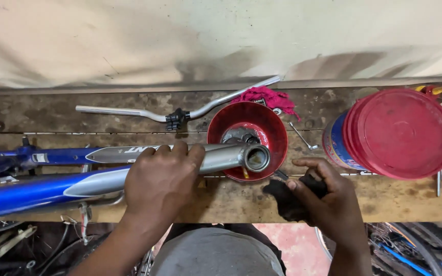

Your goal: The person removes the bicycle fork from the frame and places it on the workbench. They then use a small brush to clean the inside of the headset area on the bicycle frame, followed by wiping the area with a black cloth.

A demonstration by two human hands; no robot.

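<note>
The left hand [162, 176] is clamped over the grey tube of the bicycle frame [52, 186], which lies across the wooden surface [395, 197] with its open end over a red bowl [269, 128]. The frame looks rigid, smooth metal, probably awkward rather than heavy; the tube offers the surest grip. The right hand [328, 197] pinches a soft black rag [287, 199].

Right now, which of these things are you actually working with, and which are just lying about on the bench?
In use: bike frame, gripped by the left hand; dark rag, held in the right hand; red bowl under the tube's open end.

Lying about: handlebar, pink cloth, bucket, small wrench.
</note>
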